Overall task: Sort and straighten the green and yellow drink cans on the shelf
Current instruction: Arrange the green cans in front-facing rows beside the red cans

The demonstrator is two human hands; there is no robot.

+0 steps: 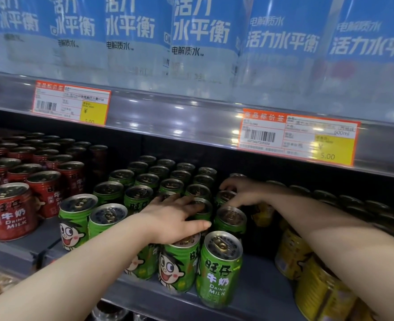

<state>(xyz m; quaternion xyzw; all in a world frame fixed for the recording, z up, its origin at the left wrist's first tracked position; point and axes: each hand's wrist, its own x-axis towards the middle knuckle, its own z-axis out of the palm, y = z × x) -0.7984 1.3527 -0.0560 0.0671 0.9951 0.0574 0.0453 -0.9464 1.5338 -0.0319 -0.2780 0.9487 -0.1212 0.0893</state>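
Green drink cans [219,267] stand in several rows in the middle of the shelf [260,295]. Yellow cans [293,253] stand to their right, partly hidden by my right forearm. My left hand [175,218] lies palm down over the tops of green cans in the middle rows, fingers spread, its thumb above a front can [179,265]. My right hand [242,191] reaches further back, fingers curled over the top of a green can [226,196] near the green and yellow border. Whether it grips that can is unclear.
Red milk cans [10,212] fill the shelf's left side. Overhead, the upper shelf's rail [168,112] carries orange price tags [70,103], with blue-labelled water bottles [200,42] above. A gap of bare shelf lies between the front green and yellow cans.
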